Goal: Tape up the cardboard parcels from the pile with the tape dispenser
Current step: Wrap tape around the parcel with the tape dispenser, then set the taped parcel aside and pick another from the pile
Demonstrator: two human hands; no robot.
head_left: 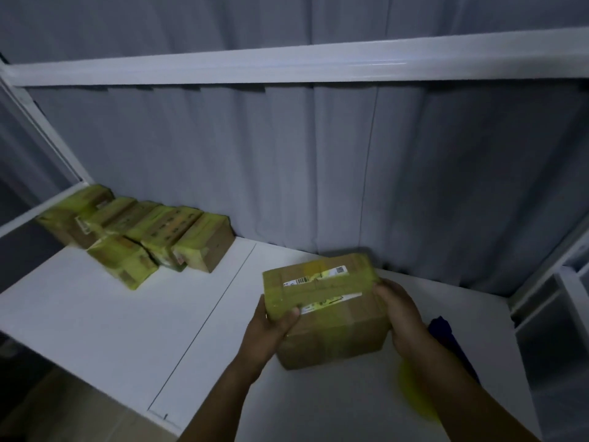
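Cardboard parcel (331, 317) at the near right of the white table (127, 314), held between your two hands. Left hand (274, 320) grips the left end, thumb on the yellow-taped top corner. Right hand (401, 314) clasps the right end, fingers curled round it. White labels (318, 277) on top carry a barcode and a square code, but the print is too blurred to read. The pile of yellow-taped parcels (140, 231) sits far left, against the wall.

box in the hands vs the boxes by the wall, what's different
The held parcel is gripped by the left hand and right hand; the wall parcels sit untouched on the table. The held parcel shows mostly brown card; the wall parcels show more yellow tape. Both are taped cardboard.
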